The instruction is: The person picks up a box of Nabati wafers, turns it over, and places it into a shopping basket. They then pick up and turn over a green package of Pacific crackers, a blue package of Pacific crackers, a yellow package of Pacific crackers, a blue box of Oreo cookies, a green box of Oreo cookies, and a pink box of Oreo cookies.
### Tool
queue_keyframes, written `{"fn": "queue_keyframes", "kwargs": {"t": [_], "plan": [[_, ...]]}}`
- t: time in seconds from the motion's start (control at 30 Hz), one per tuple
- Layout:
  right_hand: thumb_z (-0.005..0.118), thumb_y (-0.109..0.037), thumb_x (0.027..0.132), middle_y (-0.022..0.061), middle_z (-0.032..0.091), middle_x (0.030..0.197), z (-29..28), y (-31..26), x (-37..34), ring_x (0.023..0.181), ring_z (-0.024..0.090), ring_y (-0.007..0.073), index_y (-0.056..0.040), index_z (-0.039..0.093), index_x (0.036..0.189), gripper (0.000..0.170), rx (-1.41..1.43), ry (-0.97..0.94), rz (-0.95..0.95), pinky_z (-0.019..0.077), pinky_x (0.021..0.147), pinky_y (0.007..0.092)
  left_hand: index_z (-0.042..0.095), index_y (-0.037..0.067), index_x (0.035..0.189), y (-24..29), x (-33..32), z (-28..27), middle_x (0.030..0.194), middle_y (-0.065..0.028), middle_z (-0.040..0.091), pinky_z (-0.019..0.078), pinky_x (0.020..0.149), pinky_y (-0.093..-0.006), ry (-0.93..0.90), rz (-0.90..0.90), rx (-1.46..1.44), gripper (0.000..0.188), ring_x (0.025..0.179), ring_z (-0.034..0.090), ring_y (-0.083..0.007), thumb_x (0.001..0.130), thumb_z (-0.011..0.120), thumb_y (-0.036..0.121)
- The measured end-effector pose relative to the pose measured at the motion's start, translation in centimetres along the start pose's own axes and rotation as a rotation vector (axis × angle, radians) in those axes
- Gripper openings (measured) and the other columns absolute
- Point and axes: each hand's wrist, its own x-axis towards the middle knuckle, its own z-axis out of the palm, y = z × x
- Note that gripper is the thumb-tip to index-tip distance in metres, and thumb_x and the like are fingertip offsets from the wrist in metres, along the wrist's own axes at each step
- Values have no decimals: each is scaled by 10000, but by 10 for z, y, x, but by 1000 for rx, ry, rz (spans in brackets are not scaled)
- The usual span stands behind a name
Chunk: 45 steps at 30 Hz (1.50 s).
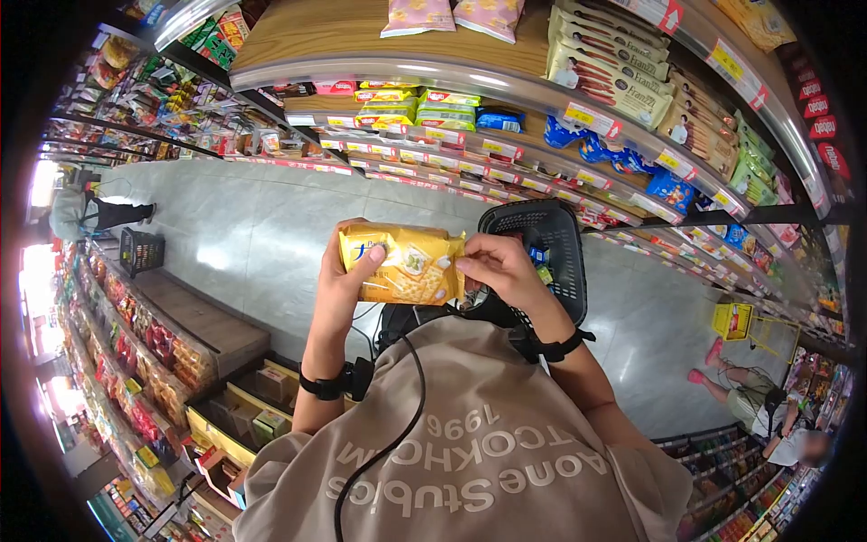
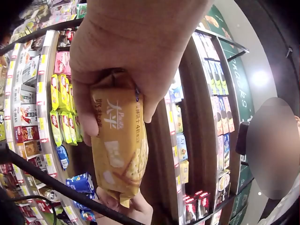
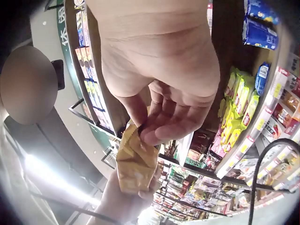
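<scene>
A yellow packet of crackers is held in front of the chest in the head view. My left hand grips its left end, with the thumb across the printed front. At the other end, my right hand pinches the crimped edge between thumb and fingers. The left wrist view shows the packet lengthwise, with the left hand wrapped over its top end. From the right wrist, the right hand has thumb and fingers together at the packet's crimped end.
A black shopping basket with a few packets inside is just beyond the right hand. Snack shelves run across the front. A wooden ledge and more racks line the left. Another person and a yellow basket are at the right.
</scene>
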Motion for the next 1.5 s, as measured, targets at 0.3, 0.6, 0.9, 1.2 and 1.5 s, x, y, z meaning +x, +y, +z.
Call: {"fn": "queue_keyframes", "kwargs": {"t": [0.3,0.6,0.9,1.2,1.5], "plan": [[680,-158,987,7,664,823,-4,5,-8,725,635,63,11,651,964,173,-101,67,-5,510,646,239,534,-1,1254,-5,12,1,1070,-79,649,543,844,-292,-72,-24,2,413,957,652,-140,948,719,207],[672,-128,993,14,664,842,-13,11,-33,726,636,63,10,648,974,141,-61,235,24,517,651,228,536,-6,1263,-24,39,20,1071,-76,649,537,842,-290,-229,-51,30,442,955,635,-126,940,738,220],[702,-155,977,21,665,826,-10,2,-30,713,641,70,13,655,959,176,-51,239,-18,508,634,231,522,3,1283,-7,42,22,1118,-75,640,506,922,-293,-288,-68,64,430,1036,621,-143,957,695,225],[709,-160,971,15,667,813,-9,1,-11,700,640,74,11,665,950,178,-64,179,-49,506,626,239,535,6,1276,4,38,8,1072,-71,641,522,853,-291,-202,-3,103,477,975,613,-125,932,749,258],[701,-158,976,12,656,806,-10,-3,0,709,641,79,8,658,938,176,-59,105,-46,502,637,242,532,-6,1271,10,31,6,1054,-79,644,525,848,-292,-130,1,123,488,960,621,-128,928,754,261]]}}
